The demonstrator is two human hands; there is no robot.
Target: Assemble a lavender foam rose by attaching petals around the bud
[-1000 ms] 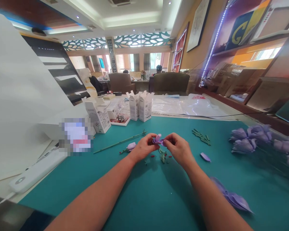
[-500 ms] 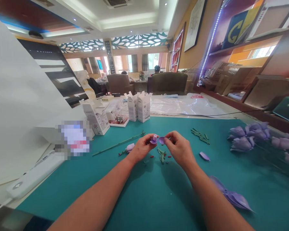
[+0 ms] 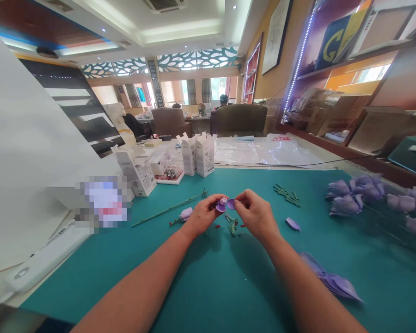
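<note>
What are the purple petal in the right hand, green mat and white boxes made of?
The petal looks like thin plastic, maybe foam: it holds a curve with a faint sheen. The mat may be rubber or vinyl, matte and evenly coloured. The boxes seem printed card, since thin flaps stick up.

The held petal looks like smooth plastic, the mat matt, the sheeting glossy plastic.

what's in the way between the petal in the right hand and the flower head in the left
Nothing visible: the petal in the right hand is close beside the flower head in the left hand. The green pieces lie below, on the mat, out of that line.
</note>
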